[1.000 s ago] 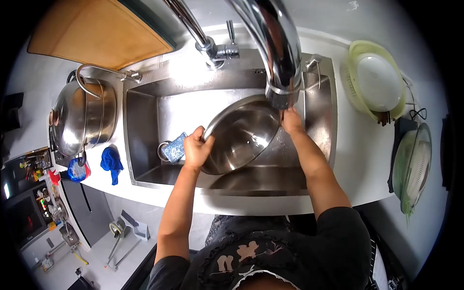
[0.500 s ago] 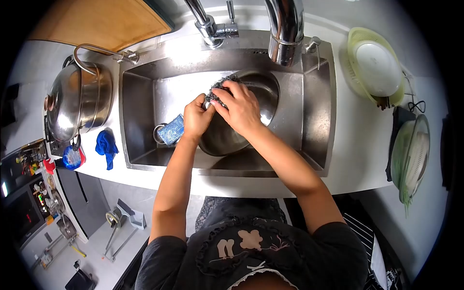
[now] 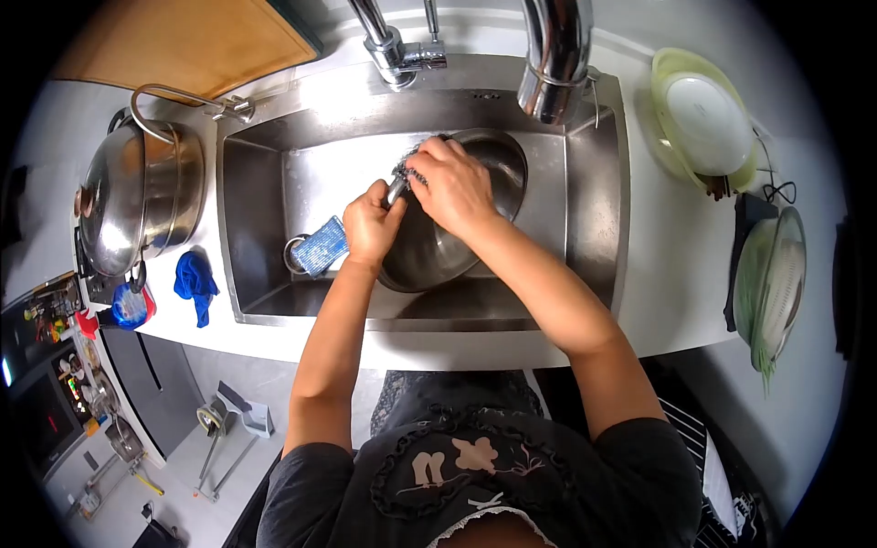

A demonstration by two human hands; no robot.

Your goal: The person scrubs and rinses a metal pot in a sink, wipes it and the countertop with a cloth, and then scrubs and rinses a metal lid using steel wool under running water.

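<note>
A round metal pan [image 3: 448, 247] sits tilted in the stainless steel sink, partly covered by my hands. My left hand [image 3: 370, 224] is closed round a short silvery metal handle [image 3: 396, 189] at the pan's left side; its join to the pan is hidden. In my right hand [image 3: 454, 187] is a grey steel wool scourer [image 3: 413, 164], pressed against the upper end of that handle, fingers curled over it. Left of my left hand, a blue sponge [image 3: 322, 247] lies on the sink floor beside the drain ring [image 3: 295, 255].
Chrome taps [image 3: 393, 55] and a thick spout [image 3: 555, 73] overhang the sink [image 3: 598, 228] at the back. A lidded steamer pot [image 3: 146, 196] and a blue cloth [image 3: 195, 281] are on the left counter. A yellow-green basket [image 3: 667, 119] with a white bowl [image 3: 713, 128] stands right.
My right hand has slid the scourer up and slightly back, exposing more of the metal handle. My left hand keeps its grip. The whole view has shifted slightly.
</note>
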